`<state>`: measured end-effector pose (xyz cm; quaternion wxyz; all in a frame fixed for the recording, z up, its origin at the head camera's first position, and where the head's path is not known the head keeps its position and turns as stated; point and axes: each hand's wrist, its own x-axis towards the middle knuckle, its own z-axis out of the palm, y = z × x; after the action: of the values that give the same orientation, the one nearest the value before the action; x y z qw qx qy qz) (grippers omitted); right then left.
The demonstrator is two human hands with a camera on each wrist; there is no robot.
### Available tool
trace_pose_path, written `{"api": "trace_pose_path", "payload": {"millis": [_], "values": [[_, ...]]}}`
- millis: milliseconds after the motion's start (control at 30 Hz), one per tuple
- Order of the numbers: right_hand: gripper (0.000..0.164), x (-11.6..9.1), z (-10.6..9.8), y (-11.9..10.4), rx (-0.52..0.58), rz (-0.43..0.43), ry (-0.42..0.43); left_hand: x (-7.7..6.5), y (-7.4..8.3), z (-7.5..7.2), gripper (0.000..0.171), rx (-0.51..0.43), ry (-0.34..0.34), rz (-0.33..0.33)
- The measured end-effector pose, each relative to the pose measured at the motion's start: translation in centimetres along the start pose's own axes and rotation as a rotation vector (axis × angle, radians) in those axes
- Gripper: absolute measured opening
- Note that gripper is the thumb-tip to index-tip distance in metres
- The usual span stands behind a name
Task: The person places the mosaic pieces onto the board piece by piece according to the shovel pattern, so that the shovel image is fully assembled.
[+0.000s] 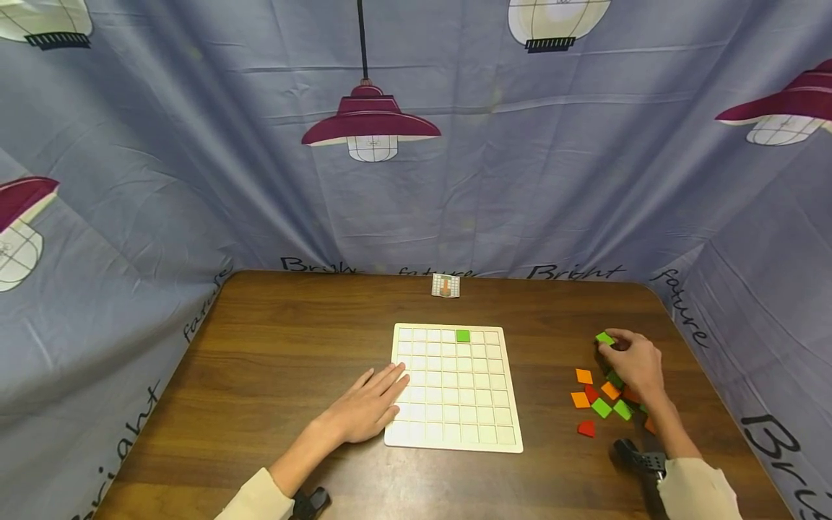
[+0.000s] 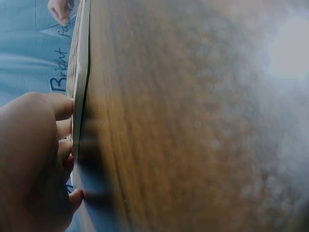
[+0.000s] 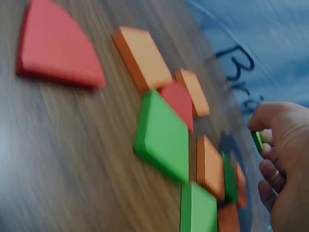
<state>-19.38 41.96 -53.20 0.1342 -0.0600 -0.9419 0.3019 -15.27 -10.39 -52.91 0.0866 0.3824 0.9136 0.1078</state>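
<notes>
Flat on the table lies a cream grid board [image 1: 453, 449], with one green square tile [image 1: 463, 336] in its top row. My left hand [image 1: 367, 406] rests palm down across the board's left edge, fingers straight; the left wrist view has its fingertips along the board's side. At the right, my right hand [image 1: 635, 365] pinches a light green tile [image 1: 604, 339] between thumb and fingers, above the far end of the loose pieces. The right wrist view shows that hand [image 3: 289, 159] beyond several orange, red and green pieces, its held tile partly hidden by the fingers.
Loose pieces lie near my right forearm, among them an orange tile [image 1: 581, 400], a red rounded piece [image 1: 586, 429] and a light green tile [image 1: 601, 408]. A small printed card [image 1: 445, 285] sits at the table's back edge. A blue curtain [image 1: 390, 209] surrounds the wooden table [image 1: 292, 325].
</notes>
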Motion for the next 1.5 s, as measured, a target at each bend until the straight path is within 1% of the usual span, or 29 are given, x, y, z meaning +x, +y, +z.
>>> {"api": "trace_pose_path", "payload": {"millis": [133,300,433,600,733,867,1067,1267,1500], "values": [[0.035,0.1,0.8,-2.2,0.058,-0.044,0.008,0.0,0.0,-0.1,0.056,-0.004,0.003,0.004],[0.032,0.0,2.6,-5.2,0.165,-0.075,-0.023,-0.1,0.0,-0.1,0.056,-0.008,0.001,0.001],[0.030,-0.1,4.3,-7.6,0.208,-0.130,-0.076,0.0,-0.1,0.0,0.056,-0.005,0.004,0.003],[0.033,-0.2,6.2,-10.7,0.249,-0.180,-0.176,-0.1,-0.1,0.0,0.056,0.007,-0.003,-0.002],[0.033,-0.1,7.5,-12.9,0.257,-0.243,-0.232,-0.2,-0.1,0.0,0.057,0.003,-0.013,-0.013],[0.032,0.2,8.7,-14.2,0.256,-0.309,-0.272,-0.1,-0.1,-0.1,0.057,-0.006,-0.018,-0.010],[0.033,0.6,10.2,-15.8,0.274,-0.371,-0.325,0.0,-0.1,-0.1,0.056,-0.006,-0.019,-0.002],[0.031,0.8,11.9,-16.7,0.278,-0.389,-0.366,0.0,-0.1,-0.2,0.056,-0.001,-0.019,0.000],[0.031,1.1,13.3,-17.8,0.249,-0.399,-0.406,0.0,-0.1,-0.1,0.056,-0.005,-0.017,0.001]]}}
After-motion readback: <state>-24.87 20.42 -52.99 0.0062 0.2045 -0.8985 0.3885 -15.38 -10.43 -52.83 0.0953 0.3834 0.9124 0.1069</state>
